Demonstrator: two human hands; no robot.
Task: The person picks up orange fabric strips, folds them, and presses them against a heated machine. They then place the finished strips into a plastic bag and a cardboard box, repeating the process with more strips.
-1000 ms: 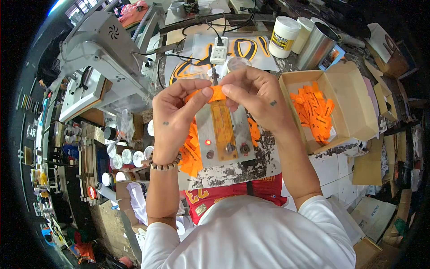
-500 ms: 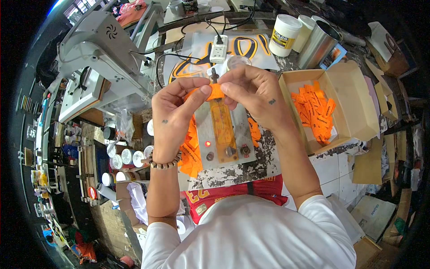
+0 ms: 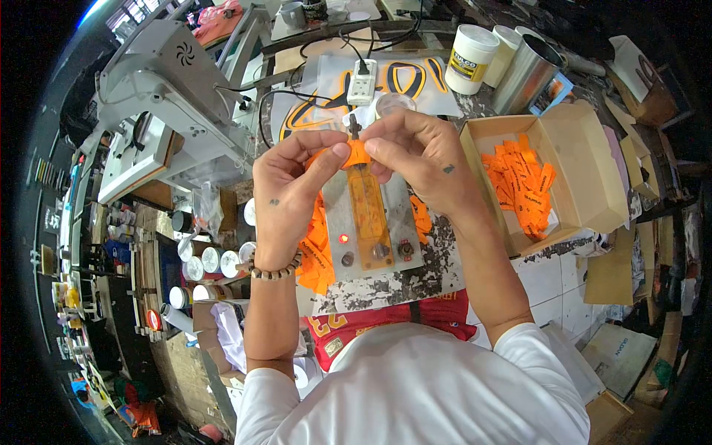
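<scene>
An orange strip [image 3: 357, 153] is stretched between my two hands, over the top end of a flat metal device with an amber plate [image 3: 368, 215] and a lit red lamp. My left hand [image 3: 293, 178] pinches the strip's left part between thumb and fingers. On the right part, the thumb and fingers of my right hand [image 3: 419, 156] are closed. Just beyond the strip, a small dark metal tip [image 3: 354, 126] points up. Orange strips [image 3: 317, 256] lie in a pile left of the device, and a few more [image 3: 420, 219] lie at its right.
A cardboard box [image 3: 586, 170] with printed orange strips stands at the right. Behind it are a white tub [image 3: 472, 59] and a metal cylinder [image 3: 526, 74]. A power strip [image 3: 362, 83] with cables lies beyond my hands. A large press machine [image 3: 167, 81] stands at the left.
The strip has shifted slightly and now looks more bent around the device's top end. Both hands keep nearly the same place and grip.
</scene>
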